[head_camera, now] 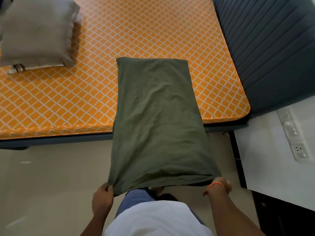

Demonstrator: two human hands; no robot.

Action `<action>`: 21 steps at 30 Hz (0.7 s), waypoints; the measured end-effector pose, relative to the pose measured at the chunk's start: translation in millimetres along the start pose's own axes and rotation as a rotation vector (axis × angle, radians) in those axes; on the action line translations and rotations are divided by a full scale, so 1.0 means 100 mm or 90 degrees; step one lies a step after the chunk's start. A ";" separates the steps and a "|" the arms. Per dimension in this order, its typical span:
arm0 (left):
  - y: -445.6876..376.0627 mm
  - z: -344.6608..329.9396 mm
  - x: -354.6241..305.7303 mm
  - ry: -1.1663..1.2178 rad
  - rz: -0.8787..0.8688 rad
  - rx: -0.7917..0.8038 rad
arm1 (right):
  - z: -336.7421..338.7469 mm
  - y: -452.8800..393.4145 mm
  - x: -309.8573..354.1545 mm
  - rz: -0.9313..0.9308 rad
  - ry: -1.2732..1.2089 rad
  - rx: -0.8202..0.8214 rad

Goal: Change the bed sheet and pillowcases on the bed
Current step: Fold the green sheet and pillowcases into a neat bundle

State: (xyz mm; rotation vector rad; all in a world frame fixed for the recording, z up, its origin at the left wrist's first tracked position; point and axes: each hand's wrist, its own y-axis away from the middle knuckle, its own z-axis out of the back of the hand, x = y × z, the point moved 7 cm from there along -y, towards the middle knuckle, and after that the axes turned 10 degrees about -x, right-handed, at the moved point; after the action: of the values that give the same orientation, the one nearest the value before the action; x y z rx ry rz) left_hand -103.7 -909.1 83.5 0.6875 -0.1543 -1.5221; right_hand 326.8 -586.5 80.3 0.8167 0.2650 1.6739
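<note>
Over the edge of the bed (221, 121) hangs a green pillowcase (158, 120). Its far end lies flat on the orange mattress (136, 31), and its near end is held up in the air over the floor (42, 176). Both hands hold the near end. The left hand (102, 196) has its fingers (107, 187) curled tight round one corner of the cloth, and you can see the cloth bunch up there. The right hand (219, 183) is at the other corner, but the cloth and the wrist cover its fingers, so I cannot tell for sure how they grip. It looks as if it holds that corner too, since the edge is pulled straight between the two hands.

I think the hands pull the corners apart to keep the open end wide and the cloth smooth. Resting the far end on the bed takes some of the weight. I cannot tell if a pillow is inside; the case looks quite flat, so maybe not.

Far off at the top left of the mattress sits a grey pillow (37, 31). Something striped (16, 68) pokes out from under it, too little of it to name. The pillow is cut off at the picture's edge. No sheet covers the mattress yet.

To the right stands a white bench (265, 159) with a socket strip (293, 137) on it, a bit blurry. A padded blue headboard (272, 48) is behind the bed.
</note>
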 end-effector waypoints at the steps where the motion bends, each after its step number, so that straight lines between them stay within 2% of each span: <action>1: -0.05 -0.06 0.00 -0.026 0.019 0.030 | -0.04 0.03 0.02 -0.005 -0.014 -0.027; 4: -0.26 -0.12 -0.06 -0.055 0.066 0.037 | -0.29 0.26 0.23 0.126 0.089 -0.001; 6: -0.41 -0.14 -0.24 -0.044 0.053 0.050 | -0.50 0.40 0.44 0.209 0.109 0.004; 8: -0.52 -0.12 -0.51 -0.003 0.025 0.055 | -0.86 0.63 0.65 0.296 0.140 0.084; 11: -0.69 -0.07 -0.92 0.081 0.016 0.040 | -1.37 0.97 0.84 0.346 0.146 0.217; 15: -1.07 -0.10 -1.47 0.172 0.004 0.032 | -1.91 1.32 1.17 0.436 0.162 0.327; 21: -1.88 -0.42 -2.27 0.213 -0.045 0.080 | -2.71 1.27 1.76 0.521 0.286 0.363</action>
State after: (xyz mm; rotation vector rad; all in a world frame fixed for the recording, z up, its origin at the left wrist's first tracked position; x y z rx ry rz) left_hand -262.4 -663.6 28.7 1.0467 0.0286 -1.4497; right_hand 46.3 -391.4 21.3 1.0316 0.8302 2.6160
